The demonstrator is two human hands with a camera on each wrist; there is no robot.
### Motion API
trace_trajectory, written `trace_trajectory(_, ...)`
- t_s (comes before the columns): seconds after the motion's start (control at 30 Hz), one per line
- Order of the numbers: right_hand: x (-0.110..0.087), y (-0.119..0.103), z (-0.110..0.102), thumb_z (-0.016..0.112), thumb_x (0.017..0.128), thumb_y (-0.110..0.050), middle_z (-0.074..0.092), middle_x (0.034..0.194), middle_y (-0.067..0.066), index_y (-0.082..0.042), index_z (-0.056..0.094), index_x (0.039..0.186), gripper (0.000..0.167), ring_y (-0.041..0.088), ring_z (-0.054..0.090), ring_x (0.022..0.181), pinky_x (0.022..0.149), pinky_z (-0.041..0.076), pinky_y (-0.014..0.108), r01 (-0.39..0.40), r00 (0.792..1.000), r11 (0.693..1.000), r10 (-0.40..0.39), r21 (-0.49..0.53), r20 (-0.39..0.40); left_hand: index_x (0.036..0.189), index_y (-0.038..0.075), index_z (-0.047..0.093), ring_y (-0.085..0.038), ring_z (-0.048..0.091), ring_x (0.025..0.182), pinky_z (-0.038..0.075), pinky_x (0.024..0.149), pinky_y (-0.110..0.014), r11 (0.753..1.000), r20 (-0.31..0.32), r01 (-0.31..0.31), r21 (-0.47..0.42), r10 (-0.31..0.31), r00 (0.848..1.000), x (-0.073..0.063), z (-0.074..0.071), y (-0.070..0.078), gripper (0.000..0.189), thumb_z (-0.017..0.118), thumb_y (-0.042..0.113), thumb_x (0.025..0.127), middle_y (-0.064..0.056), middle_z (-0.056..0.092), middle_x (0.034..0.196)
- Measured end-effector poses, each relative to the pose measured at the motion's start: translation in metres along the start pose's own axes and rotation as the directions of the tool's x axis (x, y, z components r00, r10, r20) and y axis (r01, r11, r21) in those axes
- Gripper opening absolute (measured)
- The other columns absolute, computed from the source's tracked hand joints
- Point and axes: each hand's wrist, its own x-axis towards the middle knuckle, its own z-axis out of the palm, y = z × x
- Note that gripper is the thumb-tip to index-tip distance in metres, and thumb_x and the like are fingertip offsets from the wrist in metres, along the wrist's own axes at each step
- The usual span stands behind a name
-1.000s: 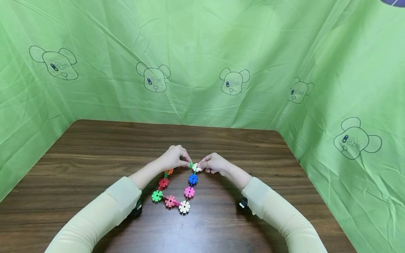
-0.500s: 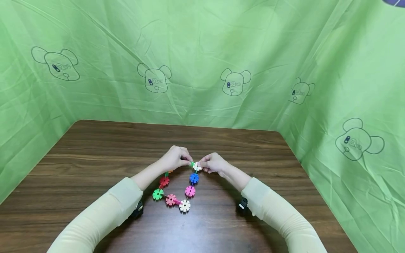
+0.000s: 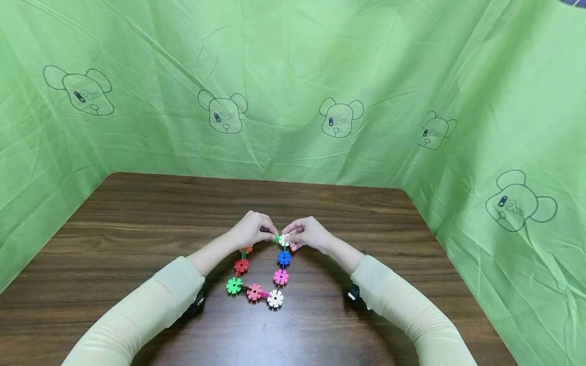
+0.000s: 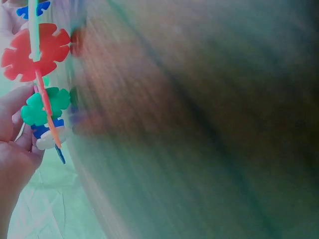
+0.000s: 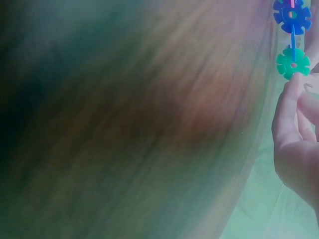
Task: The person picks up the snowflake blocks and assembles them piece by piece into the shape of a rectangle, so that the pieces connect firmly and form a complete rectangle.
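Note:
A chain of coloured snowflake discs hangs in a loop between two hands in the head view. My left hand [image 3: 251, 230] pinches a small green disc [image 3: 276, 238] at the top of the loop. Beside it, my right hand [image 3: 310, 235] holds a white disc [image 3: 284, 240] at its fingertips. Down the right side run a blue disc [image 3: 284, 258] and a pink disc [image 3: 281, 277]. A white disc [image 3: 275, 299], a rose disc [image 3: 254, 292] and a green disc [image 3: 234, 285] form the bottom. A red disc [image 3: 241, 266] and a partly hidden orange disc [image 3: 246, 249] complete the left side.
The brown wooden table [image 3: 151, 223] reaches back to a green cloth [image 3: 284, 61] printed with bear heads, which also stands along both sides. Both wrist views are largely filled by blurred tabletop, with discs at one edge.
The lower part of the disc loop has swung slightly to the right. The right hand's fingers have spread a little and shifted on the white disc; the left hand has barely moved.

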Motion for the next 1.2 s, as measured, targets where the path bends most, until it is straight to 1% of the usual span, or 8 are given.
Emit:
trace_trajectory(0.17,0.003,0.003,0.001,0.066,0.085,0.002,0.069,0.080,0.012,0.011,0.063,0.107,0.025,0.012,0.062,0.057,0.058,0.055,0.026,-0.006,0.999,0.999,0.009,0.046,-0.051,0.081,0.012,0.077,-0.003,0.062,0.070,0.049,0.061,-0.017,1.000,-0.015,-0.008,0.018,0.008,1.000,0.001,-0.002,0.002,0.005,0.076,0.016,0.079,0.005,0.070,0.079)
trace_trajectory(0.4,0.002,0.003,0.002,0.063,0.086,0.005,0.069,0.080,0.010,0.012,0.061,0.113,0.028,0.011,0.060,0.057,0.058,0.053,0.023,-0.065,0.987,0.986,0.087,0.155,-0.136,0.083,0.011,0.077,-0.006,0.062,0.065,0.049,0.059,-0.018,0.999,-0.045,0.048,-0.011,-0.048,0.998,0.004,-0.001,0.006,0.004,0.076,0.014,0.080,0.003,0.070,0.079)
trace_trajectory(0.53,0.003,0.001,0.005,0.063,0.085,0.006,0.069,0.077,0.008,0.011,0.061,0.113,0.028,0.010,0.059,0.055,0.056,0.052,0.021,-0.081,0.978,0.977,0.116,0.196,-0.172,0.083,0.010,0.077,-0.008,0.062,0.064,0.049,0.058,-0.019,0.999,-0.062,0.044,-0.022,-0.045,0.997,0.005,-0.001,0.005,0.004,0.075,0.012,0.081,0.002,0.069,0.078)
trace_trajectory(0.77,0.003,-0.001,0.007,0.061,0.086,0.007,0.068,0.077,0.008,0.013,0.060,0.113,0.028,0.009,0.058,0.055,0.055,0.051,0.020,-0.087,0.978,0.971,0.126,0.222,-0.165,0.082,0.010,0.077,-0.004,0.060,0.065,0.049,0.059,-0.019,0.997,-0.063,0.070,-0.010,-0.071,0.995,0.005,0.001,0.008,0.004,0.076,0.012,0.079,0.003,0.069,0.078)
trace_trajectory(0.9,0.002,0.000,0.007,0.062,0.085,0.007,0.069,0.077,0.009,0.012,0.061,0.112,0.027,0.009,0.059,0.056,0.055,0.051,0.020,-0.085,0.977,0.971,0.126,0.224,-0.173,0.082,0.009,0.076,-0.004,0.060,0.066,0.049,0.060,-0.019,0.999,-0.072,0.043,0.018,-0.042,0.997,0.007,0.002,0.011,0.004,0.076,0.011,0.079,0.002,0.069,0.078)
trace_trajectory(0.97,0.002,0.001,0.006,0.062,0.085,0.007,0.069,0.077,0.009,0.012,0.061,0.112,0.027,0.010,0.060,0.056,0.055,0.052,0.021,-0.089,0.978,0.973,0.127,0.215,-0.168,0.082,0.008,0.076,-0.005,0.060,0.067,0.049,0.060,-0.019,0.999,-0.058,0.036,0.031,-0.034,0.998,0.008,0.003,0.012,0.004,0.076,0.011,0.079,0.002,0.069,0.077)
trace_trajectory(1.1,0.002,0.004,0.005,0.061,0.086,0.006,0.068,0.078,0.009,0.011,0.061,0.112,0.026,0.011,0.062,0.059,0.058,0.054,0.023,-0.104,0.982,0.974,0.133,0.204,-0.135,0.083,0.009,0.077,-0.008,0.064,0.073,0.051,0.064,-0.021,0.996,-0.016,0.046,0.077,-0.045,0.999,0.008,0.001,0.013,0.006,0.077,0.013,0.078,0.001,0.070,0.079)
trace_trajectory(1.2,0.002,0.005,0.005,0.061,0.087,0.005,0.067,0.079,0.009,0.011,0.060,0.113,0.026,0.013,0.063,0.062,0.061,0.056,0.025,-0.113,0.986,0.976,0.133,0.187,-0.101,0.093,0.007,0.075,-0.013,0.066,0.079,0.053,0.070,-0.026,0.992,0.000,0.086,0.089,-0.086,0.996,0.005,-0.004,0.012,0.015,0.076,0.012,0.079,-0.003,0.072,0.085)
